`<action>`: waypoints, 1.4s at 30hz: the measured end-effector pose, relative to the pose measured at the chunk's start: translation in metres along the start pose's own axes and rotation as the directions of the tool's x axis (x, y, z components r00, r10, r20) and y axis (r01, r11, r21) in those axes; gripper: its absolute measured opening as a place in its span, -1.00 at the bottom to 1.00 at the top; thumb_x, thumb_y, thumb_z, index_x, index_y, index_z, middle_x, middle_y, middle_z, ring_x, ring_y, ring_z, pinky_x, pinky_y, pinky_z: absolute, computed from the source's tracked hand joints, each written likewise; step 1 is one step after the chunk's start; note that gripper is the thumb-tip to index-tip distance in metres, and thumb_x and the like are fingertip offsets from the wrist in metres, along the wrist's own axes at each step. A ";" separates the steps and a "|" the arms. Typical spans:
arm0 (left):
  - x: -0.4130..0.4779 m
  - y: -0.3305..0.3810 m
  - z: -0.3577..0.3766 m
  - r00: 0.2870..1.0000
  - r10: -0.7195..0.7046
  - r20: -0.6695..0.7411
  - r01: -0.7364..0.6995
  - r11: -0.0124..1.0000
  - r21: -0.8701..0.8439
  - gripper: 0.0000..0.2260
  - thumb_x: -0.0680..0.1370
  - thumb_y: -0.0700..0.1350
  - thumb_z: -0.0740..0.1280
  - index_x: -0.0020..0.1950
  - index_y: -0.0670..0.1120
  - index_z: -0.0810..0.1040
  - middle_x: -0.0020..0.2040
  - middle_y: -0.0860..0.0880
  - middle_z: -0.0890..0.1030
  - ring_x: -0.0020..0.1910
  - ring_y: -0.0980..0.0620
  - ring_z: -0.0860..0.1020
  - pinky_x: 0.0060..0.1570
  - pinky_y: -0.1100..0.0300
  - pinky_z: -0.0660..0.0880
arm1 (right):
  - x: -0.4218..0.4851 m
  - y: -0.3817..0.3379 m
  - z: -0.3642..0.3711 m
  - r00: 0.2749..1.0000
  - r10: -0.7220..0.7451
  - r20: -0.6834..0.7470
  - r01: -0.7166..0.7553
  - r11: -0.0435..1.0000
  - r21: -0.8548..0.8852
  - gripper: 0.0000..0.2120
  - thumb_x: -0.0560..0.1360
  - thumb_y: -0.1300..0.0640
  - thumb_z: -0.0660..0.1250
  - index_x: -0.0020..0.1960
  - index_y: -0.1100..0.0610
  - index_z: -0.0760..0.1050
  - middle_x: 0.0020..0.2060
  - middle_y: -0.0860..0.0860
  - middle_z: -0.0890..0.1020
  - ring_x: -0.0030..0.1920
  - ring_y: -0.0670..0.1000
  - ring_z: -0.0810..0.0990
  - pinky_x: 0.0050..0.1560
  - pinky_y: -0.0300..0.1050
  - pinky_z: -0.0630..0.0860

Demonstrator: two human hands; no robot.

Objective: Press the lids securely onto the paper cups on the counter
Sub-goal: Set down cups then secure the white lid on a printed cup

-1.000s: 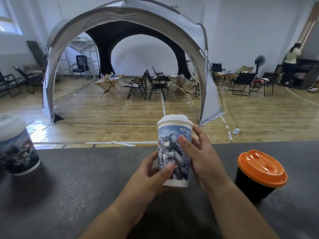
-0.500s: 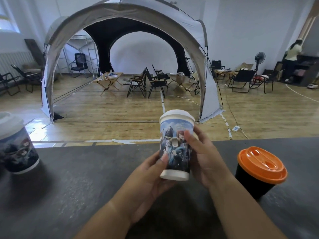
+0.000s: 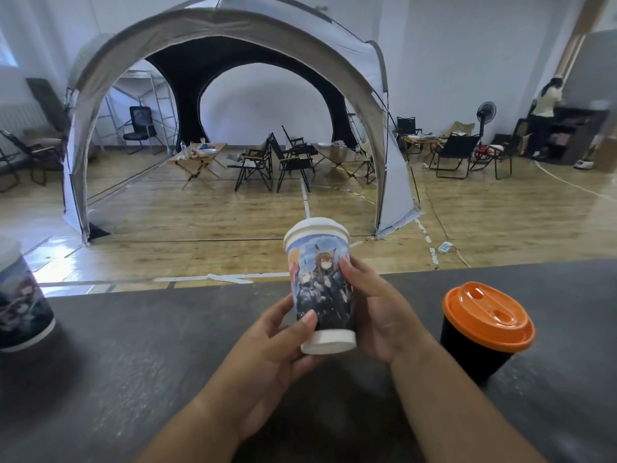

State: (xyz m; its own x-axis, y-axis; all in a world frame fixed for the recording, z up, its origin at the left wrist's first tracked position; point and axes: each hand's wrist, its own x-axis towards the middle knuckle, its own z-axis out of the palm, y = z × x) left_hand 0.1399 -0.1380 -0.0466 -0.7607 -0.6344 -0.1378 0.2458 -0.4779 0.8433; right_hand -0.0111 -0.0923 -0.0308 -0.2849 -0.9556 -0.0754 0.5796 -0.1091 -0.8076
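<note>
A printed paper cup (image 3: 320, 289) is held between the 2 hands at the middle of the view, above the near part of the dark worktop (image 3: 133, 362). It leans slightly, its top toward the left. Its white base looks raised off the surface, though the fingers hide what lies underneath. A white lid (image 3: 317, 228) sits on its mouth.

The left hand (image 3: 277, 345) grasps the cup low down, with the thumb lying across the print near the base and the fingers curled behind and beneath. The right hand (image 3: 377, 312) grasps the cup's right side, with its fingers curled round the back and a fingertip resting on the wall a little below the lid.

To the right, near the right hand but apart from it, a black cup (image 3: 467, 349) stands on the worktop with an orange lid (image 3: 487, 315) on top. At the far left edge, well apart, a similar printed cup (image 3: 23, 305) stands on the worktop under a pale lid (image 3: 8, 248), partly cut off by the frame.

Beyond the worktop lies a wooden floor (image 3: 200, 222) with a grey arched tent (image 3: 233, 31) and folding chairs (image 3: 290, 158) inside it. A standing fan (image 3: 485, 113) and a person (image 3: 546, 105) are at the far right.
</note>
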 end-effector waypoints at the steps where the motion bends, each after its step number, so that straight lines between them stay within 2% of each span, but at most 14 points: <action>1: 0.000 0.000 -0.001 1.000 0.017 -0.026 -0.016 1.000 0.020 -0.44 0.35 -0.17 0.41 0.35 -0.11 0.42 0.07 -0.19 0.68 0.02 -0.13 0.67 -0.04 0.03 0.65 | 0.000 0.001 -0.001 1.000 -0.003 -0.004 0.003 1.000 -0.018 -0.50 0.48 0.07 0.37 0.39 0.17 0.41 0.18 0.26 0.64 0.16 0.26 0.63 0.14 0.21 0.60; 3: 0.000 -0.001 -0.001 0.992 0.088 -0.095 -0.072 0.984 0.166 -0.41 0.30 -0.13 0.46 0.32 -0.04 0.45 0.00 -0.14 0.71 -0.03 -0.10 0.69 -0.08 0.03 0.65 | 0.002 0.005 -0.003 0.994 -0.096 -0.053 0.090 0.990 -0.105 -0.31 0.41 0.00 0.50 0.46 0.07 0.32 0.21 0.19 0.63 0.18 0.23 0.64 0.18 0.26 0.57; 6: -0.003 -0.001 -0.001 0.973 0.202 -0.113 -0.101 0.810 0.578 -0.35 0.21 0.10 0.50 0.29 0.18 0.43 0.02 0.06 0.69 -0.01 0.10 0.67 0.01 0.12 0.60 | -0.001 0.006 0.000 0.960 -0.251 -0.120 0.201 0.924 -0.324 -0.14 0.22 -0.02 0.58 0.42 -0.12 0.25 0.17 0.10 0.63 0.10 0.12 0.69 0.08 0.11 0.64; 12: 0.002 -0.002 -0.001 1.000 -0.003 -0.022 0.005 0.996 0.087 -0.62 0.37 -0.10 0.40 0.14 -0.21 0.59 0.10 -0.23 0.66 0.06 -0.14 0.64 0.07 0.02 0.61 | 0.001 0.003 -0.002 0.998 -0.064 -0.016 0.064 0.998 0.027 -0.45 0.43 0.11 0.39 0.39 0.15 0.40 0.10 0.21 0.67 0.10 0.24 0.66 0.05 0.18 0.64; 15: 0.002 -0.002 -0.002 0.994 0.074 -0.085 -0.060 0.986 0.155 -0.53 0.33 -0.09 0.45 0.22 -0.15 0.54 0.04 -0.18 0.69 -0.03 -0.10 0.67 -0.05 0.04 0.65 | 0.003 0.006 -0.004 0.996 -0.091 -0.023 0.091 0.996 -0.021 -0.36 0.42 0.08 0.44 0.45 0.11 0.34 0.19 0.22 0.64 0.20 0.27 0.62 0.23 0.26 0.53; 19: -0.001 -0.003 0.002 0.960 0.231 -0.161 -0.110 0.832 0.543 -0.61 0.38 -0.04 0.49 0.13 0.14 0.45 -0.15 0.11 0.69 -0.16 0.24 0.66 -0.23 0.38 0.55 | -0.002 0.006 -0.005 0.955 -0.265 -0.136 0.211 0.923 -0.321 -0.02 0.19 -0.04 0.58 0.50 -0.19 0.16 0.25 0.07 0.55 0.19 0.12 0.63 0.15 0.13 0.62; 22: 0.000 -0.002 0.005 0.993 0.074 -0.091 -0.054 0.977 0.206 -0.60 0.42 -0.01 0.36 0.24 0.01 0.48 -0.01 -0.07 0.71 -0.04 -0.03 0.69 -0.03 0.09 0.63 | 0.005 0.003 -0.009 0.952 -0.228 -0.205 0.182 0.958 -0.220 -0.23 0.29 0.07 0.54 0.43 0.04 0.32 0.16 0.16 0.64 0.11 0.19 0.68 0.06 0.16 0.64; 26: 0.002 0.000 0.000 0.999 0.007 -0.040 -0.009 0.998 -0.062 -0.53 0.38 -0.21 0.37 0.29 -0.07 0.44 0.09 -0.22 0.67 -0.03 -0.14 0.67 -0.08 0.05 0.64 | 0.004 0.000 -0.010 0.998 -0.037 -0.055 0.039 0.998 0.039 -0.38 0.43 0.08 0.46 0.41 0.26 0.37 0.24 0.33 0.58 0.20 0.35 0.59 0.23 0.35 0.50; 30: 0.001 -0.003 0.001 0.986 0.105 -0.133 -0.092 0.991 0.096 -0.47 0.29 -0.18 0.45 0.25 -0.02 0.48 0.00 -0.16 0.70 -0.03 -0.10 0.68 -0.04 0.01 0.65 | 0.003 0.002 -0.009 0.993 -0.115 -0.020 0.115 0.993 0.011 -0.29 0.40 0.02 0.48 0.46 0.17 0.30 0.23 0.26 0.60 0.18 0.30 0.62 0.12 0.26 0.59; 33: 0.000 -0.004 0.000 0.966 0.200 -0.164 -0.129 0.922 0.364 -0.40 0.25 -0.05 0.57 0.25 0.09 0.49 -0.02 -0.05 0.71 -0.01 0.00 0.68 -0.02 0.09 0.58 | -0.001 0.002 -0.005 0.964 -0.241 -0.111 0.206 0.944 -0.258 -0.20 0.28 0.07 0.52 0.44 -0.03 0.25 0.17 0.13 0.63 0.05 0.15 0.71 -0.06 0.06 0.67; 35: 0.000 -0.002 0.000 0.984 0.127 -0.123 -0.100 0.974 0.203 -0.49 0.36 -0.04 0.49 0.29 -0.02 0.48 0.05 -0.13 0.69 0.06 -0.11 0.66 0.08 -0.04 0.58 | 0.000 0.001 -0.006 0.970 -0.204 -0.128 0.174 0.961 -0.214 -0.27 0.31 0.12 0.50 0.42 0.04 0.30 0.16 0.19 0.64 0.05 0.20 0.70 -0.01 0.13 0.66; 38: 0.002 0.001 0.001 0.996 0.018 -0.082 -0.020 1.000 -0.019 -0.54 0.37 -0.15 0.39 0.27 -0.18 0.49 0.08 -0.24 0.67 0.00 -0.16 0.67 0.01 -0.03 0.62 | 0.000 -0.002 -0.007 0.998 -0.047 0.043 0.046 0.999 0.019 -0.51 0.46 0.15 0.38 0.37 0.17 0.41 0.15 0.27 0.64 0.09 0.26 0.66 0.08 0.21 0.62; 40: 0.001 0.002 0.000 0.993 0.048 -0.110 -0.046 0.999 0.025 -0.52 0.33 -0.17 0.42 0.24 -0.17 0.50 0.03 -0.22 0.69 -0.04 -0.14 0.68 -0.03 -0.02 0.64 | 0.002 -0.001 -0.009 0.996 -0.012 0.091 0.011 1.000 0.010 -0.61 0.49 0.13 0.34 0.30 0.18 0.49 0.12 0.25 0.66 0.08 0.24 0.66 0.13 0.21 0.60; 42: 0.000 0.001 -0.001 0.977 0.125 -0.174 -0.088 0.975 0.206 -0.51 0.28 -0.13 0.47 0.20 -0.05 0.50 -0.05 -0.11 0.72 -0.07 -0.05 0.70 -0.04 0.00 0.64 | 0.003 0.003 -0.010 0.997 -0.049 0.065 0.051 0.998 -0.038 -0.47 0.45 0.08 0.44 0.38 0.14 0.42 0.17 0.23 0.64 0.15 0.25 0.64 0.21 0.26 0.55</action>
State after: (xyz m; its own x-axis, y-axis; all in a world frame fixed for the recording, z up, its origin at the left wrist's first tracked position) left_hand 0.1408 -0.1392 -0.0460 -0.6072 -0.7855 -0.1194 0.1833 -0.2848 0.9409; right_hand -0.0181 -0.0933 -0.0388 -0.2628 -0.9649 0.0019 0.5346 -0.1472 -0.8322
